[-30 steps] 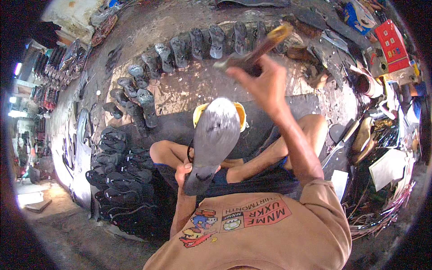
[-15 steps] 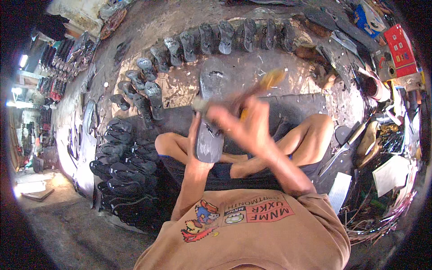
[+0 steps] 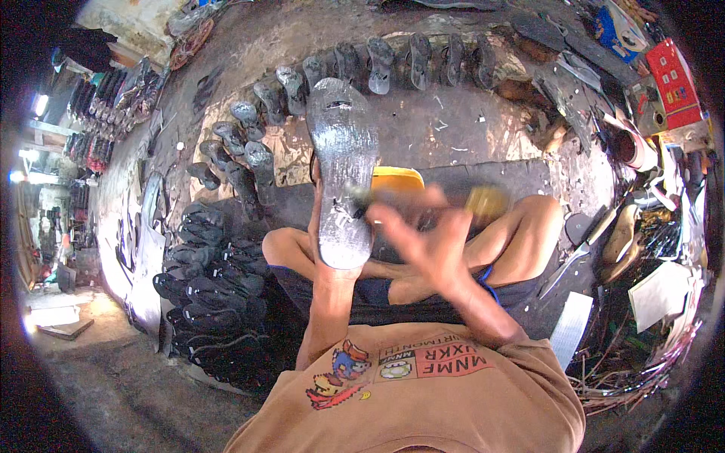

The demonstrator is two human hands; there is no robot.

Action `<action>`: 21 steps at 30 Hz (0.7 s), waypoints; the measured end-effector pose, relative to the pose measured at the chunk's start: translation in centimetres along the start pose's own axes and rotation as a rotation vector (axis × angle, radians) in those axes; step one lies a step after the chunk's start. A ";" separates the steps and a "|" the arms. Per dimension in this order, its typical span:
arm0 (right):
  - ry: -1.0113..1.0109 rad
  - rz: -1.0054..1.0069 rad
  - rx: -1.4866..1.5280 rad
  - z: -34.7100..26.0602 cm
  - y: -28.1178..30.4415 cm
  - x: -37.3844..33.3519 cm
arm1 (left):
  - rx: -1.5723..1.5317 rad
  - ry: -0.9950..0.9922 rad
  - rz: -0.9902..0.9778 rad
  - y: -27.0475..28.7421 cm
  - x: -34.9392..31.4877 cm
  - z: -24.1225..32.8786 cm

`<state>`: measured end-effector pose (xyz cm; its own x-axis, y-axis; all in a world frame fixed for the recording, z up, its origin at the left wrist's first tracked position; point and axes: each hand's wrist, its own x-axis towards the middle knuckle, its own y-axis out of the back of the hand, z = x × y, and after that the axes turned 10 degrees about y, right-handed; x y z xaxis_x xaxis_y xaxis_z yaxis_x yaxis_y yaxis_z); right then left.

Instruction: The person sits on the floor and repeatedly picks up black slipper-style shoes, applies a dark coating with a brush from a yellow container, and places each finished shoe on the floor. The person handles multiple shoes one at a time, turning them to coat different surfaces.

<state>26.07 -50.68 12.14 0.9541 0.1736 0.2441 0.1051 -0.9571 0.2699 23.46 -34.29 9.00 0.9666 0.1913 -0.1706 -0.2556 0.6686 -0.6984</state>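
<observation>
Sandal [image 3: 343, 151] raised over mat [image 3: 513, 177], fingers of left hand [image 3: 316, 230] clamped on its near end, those of right hand [image 3: 427, 238] closed round a blurred tool [image 3: 485, 204]; sandal probably light, bendable, tough, perhaps slick on the shiny face, so best gripped by the edges.

You can pass above the dark mat [image 3: 521, 177] rightward; the raised sandal [image 3: 343, 151] blocks your right hand [image 3: 427, 235] leftward; piled black sandals [image 3: 211, 294] crowd your left knee [image 3: 283, 246].

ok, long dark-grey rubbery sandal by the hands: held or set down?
Held: left hand is behind the sandal, showing along its left edge.
</observation>
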 end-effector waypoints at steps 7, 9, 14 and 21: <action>0.263 0.309 -0.051 3.0 1.8 7.3 | 0.647 -0.156 0.159 -0.9 -0.6 0.0; 0.316 0.193 0.053 -0.3 2.0 6.8 | 0.120 0.042 0.165 -0.1 -0.7 -0.6; 0.491 -0.406 0.299 -3.0 1.6 -2.9 | 0.416 -0.058 0.130 0.0 -0.1 0.3; 0.372 0.009 -0.089 -2.4 3.1 13.1 | -0.095 0.364 -0.227 4.3 -4.1 -0.3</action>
<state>38.25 -50.81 18.38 0.7859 0.2537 0.5639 0.0575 -0.9380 0.3418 18.37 -32.39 6.49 0.9462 -0.2299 -0.2278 -0.0498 0.5921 -0.8043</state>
